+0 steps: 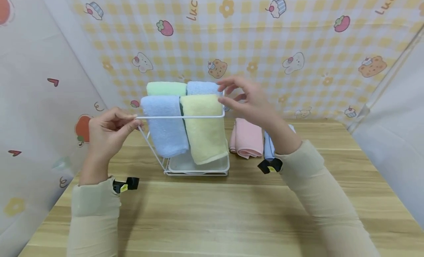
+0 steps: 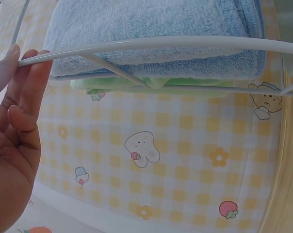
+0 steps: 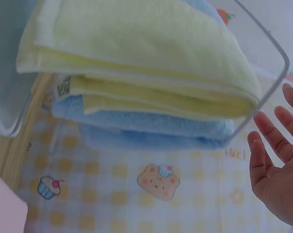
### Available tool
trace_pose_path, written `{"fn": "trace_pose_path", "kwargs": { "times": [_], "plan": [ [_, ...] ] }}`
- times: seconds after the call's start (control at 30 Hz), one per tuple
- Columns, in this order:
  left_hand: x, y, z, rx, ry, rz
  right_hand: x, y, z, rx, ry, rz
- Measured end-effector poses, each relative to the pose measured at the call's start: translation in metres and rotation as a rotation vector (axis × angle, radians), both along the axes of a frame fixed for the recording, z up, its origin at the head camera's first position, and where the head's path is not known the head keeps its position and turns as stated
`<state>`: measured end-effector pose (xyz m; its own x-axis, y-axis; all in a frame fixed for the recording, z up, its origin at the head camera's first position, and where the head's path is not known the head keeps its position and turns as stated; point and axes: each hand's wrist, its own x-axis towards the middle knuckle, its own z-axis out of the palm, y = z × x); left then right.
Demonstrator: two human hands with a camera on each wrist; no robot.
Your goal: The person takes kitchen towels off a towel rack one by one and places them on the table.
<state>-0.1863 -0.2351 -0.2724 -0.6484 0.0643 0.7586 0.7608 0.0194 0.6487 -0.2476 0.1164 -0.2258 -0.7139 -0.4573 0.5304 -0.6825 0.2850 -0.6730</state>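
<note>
A white wire rack point(image 1: 179, 117) stands on the table with folded towels draped over its rods. A blue towel point(image 1: 165, 128) hangs at the front left, a yellow towel point(image 1: 205, 131) at the front right. Behind them show a green towel point(image 1: 165, 88) and another blue towel point(image 1: 202, 87). My left hand point(image 1: 107, 133) pinches the rack's top front left corner between thumb and fingers, plain too in the left wrist view. Spread and empty, my right hand point(image 1: 253, 102) hovers at the rack's upper right corner, fingertips close to the rod and the yellow towel.
A pale tray point(image 1: 180, 163) sits in the rack's base below the towels. On the table to the right lie a folded pink towel point(image 1: 250, 137) and a blue cloth point(image 1: 269, 146) partly behind my right forearm. A checked curtain point(image 1: 258, 43) hangs behind.
</note>
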Motion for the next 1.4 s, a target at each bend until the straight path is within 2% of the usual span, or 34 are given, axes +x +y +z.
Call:
{"fn": "trace_pose_path", "kwargs": {
  "times": [0.27, 0.43, 0.6, 0.77, 0.93, 1.03, 1.4],
  "plan": [
    [0.0, 0.0, 0.0, -0.026, -0.006, 0.011, -0.005, -0.029, 0.004, 0.033, 0.057, 0.059],
    [0.001, 0.001, -0.001, -0.023, -0.015, 0.011, -0.008, -0.037, 0.006, 0.069, 0.02, 0.075],
    [0.002, 0.001, -0.001, -0.028, -0.014, 0.019, -0.011, -0.038, 0.009, 0.162, -0.018, 0.055],
    [0.0, 0.003, -0.001, -0.034, -0.006, 0.015, -0.01, -0.039, 0.014, 0.261, -0.078, -0.001],
    [0.0, 0.003, -0.003, -0.048, 0.004, 0.025, -0.008, -0.041, 0.015, 0.292, -0.108, -0.043],
    [0.001, 0.004, -0.004, -0.042, 0.005, 0.02, -0.006, -0.041, 0.014, 0.285, -0.078, -0.049],
    [0.001, 0.005, -0.003, -0.02, 0.022, 0.009, -0.002, -0.038, 0.012, 0.283, 0.139, -0.046]
  ]
}}
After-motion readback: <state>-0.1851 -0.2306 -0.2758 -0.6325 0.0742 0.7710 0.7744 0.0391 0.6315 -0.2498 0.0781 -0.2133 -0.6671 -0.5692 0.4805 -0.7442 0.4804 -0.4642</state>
